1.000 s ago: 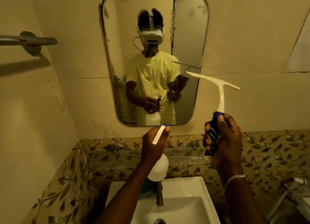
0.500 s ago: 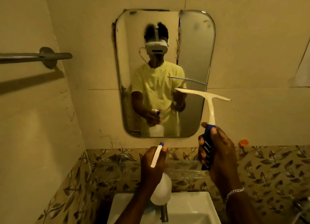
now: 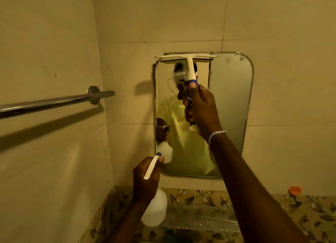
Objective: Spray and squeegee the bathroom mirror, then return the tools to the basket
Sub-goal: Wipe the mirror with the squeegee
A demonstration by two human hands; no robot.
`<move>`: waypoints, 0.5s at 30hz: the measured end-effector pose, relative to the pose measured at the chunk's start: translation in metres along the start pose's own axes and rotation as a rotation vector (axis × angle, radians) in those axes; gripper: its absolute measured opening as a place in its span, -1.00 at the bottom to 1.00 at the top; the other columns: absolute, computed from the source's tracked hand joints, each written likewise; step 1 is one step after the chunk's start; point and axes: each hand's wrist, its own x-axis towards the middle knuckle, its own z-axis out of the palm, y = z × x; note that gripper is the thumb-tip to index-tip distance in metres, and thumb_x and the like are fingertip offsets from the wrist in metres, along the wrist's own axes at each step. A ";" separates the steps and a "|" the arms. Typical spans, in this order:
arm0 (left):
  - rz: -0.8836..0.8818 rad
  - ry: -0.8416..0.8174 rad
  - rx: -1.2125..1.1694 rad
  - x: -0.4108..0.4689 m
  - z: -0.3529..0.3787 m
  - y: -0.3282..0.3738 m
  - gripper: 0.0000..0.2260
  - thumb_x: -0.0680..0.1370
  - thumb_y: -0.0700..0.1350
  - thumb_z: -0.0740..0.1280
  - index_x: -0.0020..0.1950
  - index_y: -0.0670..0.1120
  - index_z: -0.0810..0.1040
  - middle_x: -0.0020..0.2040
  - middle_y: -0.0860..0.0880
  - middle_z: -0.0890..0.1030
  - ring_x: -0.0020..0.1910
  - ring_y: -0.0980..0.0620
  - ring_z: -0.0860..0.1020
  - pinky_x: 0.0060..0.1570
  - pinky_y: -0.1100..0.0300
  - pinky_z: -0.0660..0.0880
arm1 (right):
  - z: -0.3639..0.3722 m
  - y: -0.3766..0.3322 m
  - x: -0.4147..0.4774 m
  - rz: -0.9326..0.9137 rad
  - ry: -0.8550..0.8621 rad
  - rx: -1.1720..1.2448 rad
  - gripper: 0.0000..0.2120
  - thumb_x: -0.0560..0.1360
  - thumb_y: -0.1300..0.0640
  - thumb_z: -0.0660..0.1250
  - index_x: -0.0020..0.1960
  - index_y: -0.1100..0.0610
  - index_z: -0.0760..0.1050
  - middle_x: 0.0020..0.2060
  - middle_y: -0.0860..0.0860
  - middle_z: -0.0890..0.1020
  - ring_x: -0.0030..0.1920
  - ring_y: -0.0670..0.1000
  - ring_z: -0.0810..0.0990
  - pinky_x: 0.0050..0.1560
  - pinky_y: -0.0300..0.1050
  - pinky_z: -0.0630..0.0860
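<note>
The right hand [image 3: 201,109] is wrapped tight around the blue ribbed handle of a cream plastic T-shaped squeegee [image 3: 187,60], thumb pressed up near where the blue meets the cream stem, and the blade lies level across the top left part of the rounded, metal-edged wall mirror [image 3: 231,100]. That looks like the start of a downward pull. The squeegee seems light and stiff, with a soft edge at the blade, so the handle is the right place to hold it; a grip low on the handle gives leverage, though steady, even pressure is probably needed to keep the blade flat against the glass. The glass is fragile and likely wet and slick, so a jerk could make the blade skip. The left hand [image 3: 145,181] is closed around the neck of a white translucent plastic spray bottle [image 3: 154,211], held low beside the mirror's bottom left corner, its nozzle tipped toward the glass. The bottle looks light; its smooth body suits a neck hold. No basket is in view.
</note>
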 end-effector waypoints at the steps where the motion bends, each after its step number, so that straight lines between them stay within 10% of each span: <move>1: 0.008 0.006 -0.001 0.008 -0.003 0.002 -0.68 0.59 0.04 0.36 -0.15 -0.19 0.67 -0.31 -0.08 0.67 -0.28 0.02 0.64 -0.26 -0.01 0.59 | 0.008 -0.001 0.007 0.000 0.006 0.000 -0.59 0.73 -0.03 0.17 0.31 0.30 0.46 -0.25 0.10 0.49 -0.54 -0.18 0.39 -0.56 -0.29 0.36; 6: 0.060 0.010 0.036 0.041 -0.013 0.007 -0.63 0.61 0.13 0.31 -0.11 -0.14 0.69 -0.29 -0.04 0.68 -0.25 0.03 0.65 -0.22 0.06 0.61 | 0.035 0.003 0.030 0.009 0.069 -0.088 -0.60 0.73 -0.06 0.15 0.28 0.28 0.45 -0.29 0.03 0.47 -0.51 -0.13 0.38 -0.54 -0.25 0.37; 10: 0.064 0.020 0.013 0.064 -0.015 0.006 -0.59 0.62 0.17 0.27 -0.10 -0.13 0.69 -0.26 -0.03 0.68 -0.21 0.01 0.66 -0.15 0.08 0.63 | 0.043 0.034 0.031 -0.045 0.120 -0.276 -0.63 0.72 -0.11 0.13 0.27 0.16 0.47 -0.09 0.16 0.57 -0.24 0.02 0.53 -0.15 0.03 0.59; 15: 0.089 0.040 0.045 0.075 -0.014 0.000 -0.63 0.65 0.10 0.26 -0.07 -0.15 0.69 -0.25 -0.03 0.68 -0.20 0.02 0.66 -0.15 0.15 0.62 | 0.032 0.133 -0.042 -0.072 0.194 -0.335 -0.80 0.70 -0.14 0.15 -0.03 -0.16 0.46 -0.31 -0.07 0.56 -0.37 -0.17 0.55 -0.37 -0.21 0.52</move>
